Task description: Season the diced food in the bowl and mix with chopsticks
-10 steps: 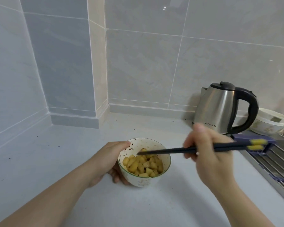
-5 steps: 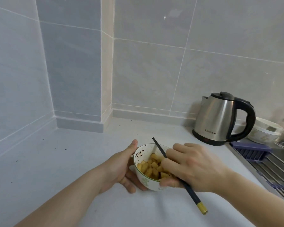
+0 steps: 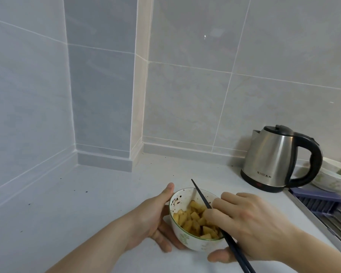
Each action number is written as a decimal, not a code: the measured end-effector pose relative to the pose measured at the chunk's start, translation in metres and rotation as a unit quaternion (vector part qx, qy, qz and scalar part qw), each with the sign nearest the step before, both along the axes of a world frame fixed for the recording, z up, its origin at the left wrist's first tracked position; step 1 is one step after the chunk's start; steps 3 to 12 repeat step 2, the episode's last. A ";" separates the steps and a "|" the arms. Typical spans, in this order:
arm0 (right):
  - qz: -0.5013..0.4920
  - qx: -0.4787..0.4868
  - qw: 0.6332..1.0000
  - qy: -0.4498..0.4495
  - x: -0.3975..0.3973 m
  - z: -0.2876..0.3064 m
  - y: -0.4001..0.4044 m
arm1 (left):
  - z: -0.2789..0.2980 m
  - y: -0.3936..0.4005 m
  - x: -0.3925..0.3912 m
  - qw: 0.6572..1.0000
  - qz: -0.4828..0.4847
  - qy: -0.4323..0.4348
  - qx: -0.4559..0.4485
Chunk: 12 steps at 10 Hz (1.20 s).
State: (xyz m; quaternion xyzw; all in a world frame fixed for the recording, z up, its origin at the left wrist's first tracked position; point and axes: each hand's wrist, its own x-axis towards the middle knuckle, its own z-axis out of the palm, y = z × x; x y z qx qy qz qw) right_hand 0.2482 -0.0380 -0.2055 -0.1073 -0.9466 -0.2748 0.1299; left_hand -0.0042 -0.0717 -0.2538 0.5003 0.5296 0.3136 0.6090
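Note:
A small white bowl [image 3: 182, 239] with a green rim stands on the pale counter, low in the middle of the view. Yellow diced food [image 3: 193, 223] with dark seasoning flecks fills it. My left hand [image 3: 152, 219] grips the bowl's left side, thumb up by the rim. Dark chopsticks [image 3: 202, 198] lie across the bowl's top, tips pointing away over the far rim. My right hand [image 3: 248, 225] rests over the bowl's right side and holds the chopsticks, its fingers curled down at the food and its thumb under the bowl's near edge.
A steel electric kettle [image 3: 274, 158] with a black handle stands at the back right. Behind it sit stacked white bowls [image 3: 335, 174]. A sink with a purple-edged drain rack [image 3: 323, 203] runs along the right. Tiled walls form a corner at the back left.
My right hand swung the chopsticks from level above the bowl down to lie across its rim, and now covers the bowl's right side. The view has tilted up slightly.

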 end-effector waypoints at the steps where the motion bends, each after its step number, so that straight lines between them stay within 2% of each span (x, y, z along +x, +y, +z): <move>1: -0.051 -0.010 0.999 -0.017 0.016 -0.002 -0.004 | 0.002 -0.003 0.000 1.000 0.006 0.019 0.000; 2: -0.100 -0.013 0.995 -0.006 0.050 0.014 -0.012 | 0.005 -0.003 -0.002 0.996 0.053 0.057 0.050; 12: -0.100 -0.013 0.995 -0.006 0.050 0.014 -0.012 | 0.005 -0.003 -0.002 0.996 0.053 0.057 0.050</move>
